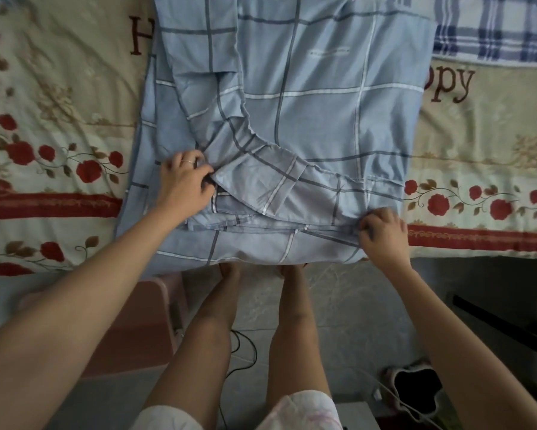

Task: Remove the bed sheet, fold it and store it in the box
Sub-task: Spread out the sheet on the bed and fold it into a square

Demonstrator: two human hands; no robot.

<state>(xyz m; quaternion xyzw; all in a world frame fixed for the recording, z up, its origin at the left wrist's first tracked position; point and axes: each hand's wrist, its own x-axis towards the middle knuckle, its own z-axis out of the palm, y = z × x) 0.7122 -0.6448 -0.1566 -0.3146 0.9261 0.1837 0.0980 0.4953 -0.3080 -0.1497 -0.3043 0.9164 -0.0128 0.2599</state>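
Sheet (part-folded) under L hand & R hand, both pinching.

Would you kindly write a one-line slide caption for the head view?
The left hand and right hand grip folds of the blue checked bed sheet, partly folded on a floral bedspread.

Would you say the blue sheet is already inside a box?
No, the sheet lies on the bed, gripped by the left hand and the right hand.

Either side of the sheet, the floral bedcover lies open.
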